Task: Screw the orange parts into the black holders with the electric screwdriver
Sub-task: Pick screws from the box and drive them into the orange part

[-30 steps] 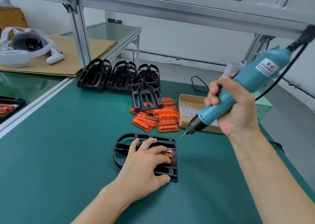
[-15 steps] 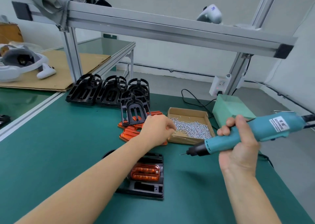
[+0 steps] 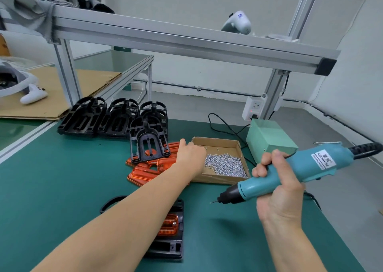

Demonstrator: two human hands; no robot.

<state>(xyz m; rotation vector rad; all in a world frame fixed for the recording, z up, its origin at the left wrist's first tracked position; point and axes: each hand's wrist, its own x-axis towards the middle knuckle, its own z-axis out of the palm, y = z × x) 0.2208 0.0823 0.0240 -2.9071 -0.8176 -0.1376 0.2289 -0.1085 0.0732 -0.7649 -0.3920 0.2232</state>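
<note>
Right hand (image 3: 278, 185) at right of frame, fingers curled round teal electric screwdriver (image 3: 290, 171), left hand (image 3: 191, 155) at centre over cardboard screw box (image 3: 217, 143), finger state hidden, black holder (image 3: 174, 244) with orange part (image 3: 169, 227) at lower centre under the forearm.

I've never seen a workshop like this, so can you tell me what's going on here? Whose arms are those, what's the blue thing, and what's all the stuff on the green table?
The picture comes from a camera worn on a person's head, so you see their own arms from above. The right hand grips a blue electric screwdriver, held above the green table. The left hand reaches to a cardboard box full of tiny silver screws; its fingers are hidden, so I cannot tell if it has one. Near the person lies a black holder with an orange part in it. Farther back are spare orange parts and more black holders.
</note>
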